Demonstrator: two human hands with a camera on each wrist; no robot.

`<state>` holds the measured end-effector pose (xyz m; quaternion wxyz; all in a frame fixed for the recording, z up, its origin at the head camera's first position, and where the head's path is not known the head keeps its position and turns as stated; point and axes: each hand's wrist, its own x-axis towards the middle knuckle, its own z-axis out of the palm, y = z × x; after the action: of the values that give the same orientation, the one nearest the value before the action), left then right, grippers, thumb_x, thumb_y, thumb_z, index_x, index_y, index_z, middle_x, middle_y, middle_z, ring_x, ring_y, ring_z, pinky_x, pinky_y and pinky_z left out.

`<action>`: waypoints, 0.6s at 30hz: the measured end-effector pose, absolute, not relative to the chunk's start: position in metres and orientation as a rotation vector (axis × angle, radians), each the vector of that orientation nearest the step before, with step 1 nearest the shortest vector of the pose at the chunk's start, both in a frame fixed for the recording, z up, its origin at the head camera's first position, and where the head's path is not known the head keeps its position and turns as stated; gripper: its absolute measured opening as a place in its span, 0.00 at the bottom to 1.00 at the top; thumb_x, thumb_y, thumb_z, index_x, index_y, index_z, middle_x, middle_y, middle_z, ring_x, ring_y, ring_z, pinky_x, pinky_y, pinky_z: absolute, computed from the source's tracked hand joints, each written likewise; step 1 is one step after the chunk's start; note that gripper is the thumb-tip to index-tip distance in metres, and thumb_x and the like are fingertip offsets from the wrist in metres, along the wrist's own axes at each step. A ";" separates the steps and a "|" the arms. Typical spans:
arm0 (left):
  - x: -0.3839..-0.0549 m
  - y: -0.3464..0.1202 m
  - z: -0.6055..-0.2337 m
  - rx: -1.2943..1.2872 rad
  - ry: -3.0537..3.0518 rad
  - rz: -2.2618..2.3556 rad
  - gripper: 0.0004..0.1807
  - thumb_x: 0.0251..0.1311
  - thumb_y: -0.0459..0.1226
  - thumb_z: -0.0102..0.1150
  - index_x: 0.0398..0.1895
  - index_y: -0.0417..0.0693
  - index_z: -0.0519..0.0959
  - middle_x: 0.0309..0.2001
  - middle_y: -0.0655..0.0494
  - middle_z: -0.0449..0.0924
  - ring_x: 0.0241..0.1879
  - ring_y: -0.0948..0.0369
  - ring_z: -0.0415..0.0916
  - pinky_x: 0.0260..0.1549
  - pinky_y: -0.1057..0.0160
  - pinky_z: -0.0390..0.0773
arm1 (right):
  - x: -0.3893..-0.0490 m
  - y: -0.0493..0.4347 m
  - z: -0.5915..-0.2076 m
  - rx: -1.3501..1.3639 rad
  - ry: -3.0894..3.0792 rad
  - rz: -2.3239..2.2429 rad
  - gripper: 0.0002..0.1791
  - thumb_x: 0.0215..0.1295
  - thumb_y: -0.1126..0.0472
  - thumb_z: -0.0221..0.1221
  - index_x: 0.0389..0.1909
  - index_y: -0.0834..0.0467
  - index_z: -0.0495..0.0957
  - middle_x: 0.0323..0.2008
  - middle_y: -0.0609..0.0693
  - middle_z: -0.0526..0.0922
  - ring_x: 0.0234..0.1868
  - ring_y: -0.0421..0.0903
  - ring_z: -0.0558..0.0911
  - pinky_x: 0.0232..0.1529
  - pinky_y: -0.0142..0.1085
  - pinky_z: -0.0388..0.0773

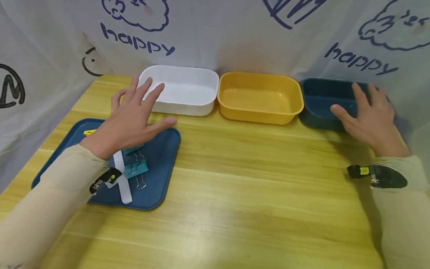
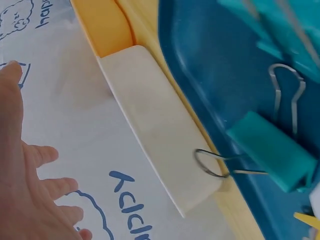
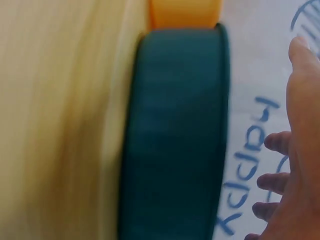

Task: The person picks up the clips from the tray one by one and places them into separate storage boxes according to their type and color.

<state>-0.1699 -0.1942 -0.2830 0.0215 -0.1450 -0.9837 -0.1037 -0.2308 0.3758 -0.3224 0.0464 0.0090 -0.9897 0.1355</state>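
In the head view my left hand (image 1: 134,116) hovers with spread fingers over the far side of a blue tray (image 1: 164,168), its fingertips in front of the white bin (image 1: 188,89). Teal binder clips (image 1: 136,169) and a white strip-like item (image 1: 125,188) lie on the tray, partly hidden by my arm. A yellow item (image 1: 89,132) shows at the tray's back left. My right hand (image 1: 373,116), fingers apart, is over the dark teal bin (image 1: 322,121); whether it touches the rim I cannot tell. Neither hand holds anything.
A yellow bin (image 1: 260,117) stands between the white and dark bins, in one row along the table's back edge. Behind them hangs a white cloth (image 1: 235,33) with drawings. The wooden table (image 1: 252,194) stretches in front.
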 end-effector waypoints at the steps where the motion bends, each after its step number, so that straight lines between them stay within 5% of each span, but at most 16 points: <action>1: -0.169 -0.197 -0.284 -0.462 -3.049 -0.314 0.52 0.67 0.72 0.44 0.86 0.56 0.46 0.86 0.43 0.37 0.85 0.41 0.25 0.76 0.28 0.41 | -0.230 0.372 -0.320 0.043 -3.014 0.412 0.58 0.68 0.18 0.33 0.85 0.55 0.36 0.83 0.68 0.28 0.82 0.76 0.32 0.76 0.79 0.34; 18: -0.163 -0.256 -0.295 -0.380 -3.117 -0.287 0.52 0.69 0.69 0.46 0.86 0.53 0.44 0.85 0.38 0.37 0.85 0.38 0.24 0.75 0.24 0.39 | -0.213 0.312 -0.307 0.309 -2.978 0.423 0.55 0.70 0.21 0.41 0.85 0.51 0.40 0.85 0.64 0.33 0.84 0.70 0.35 0.80 0.74 0.32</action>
<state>-0.1626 -0.2555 -0.2954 -0.0058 -0.1205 -0.9885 -0.0909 -0.2134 0.3117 -0.3072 0.0586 0.1021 -0.9832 0.1398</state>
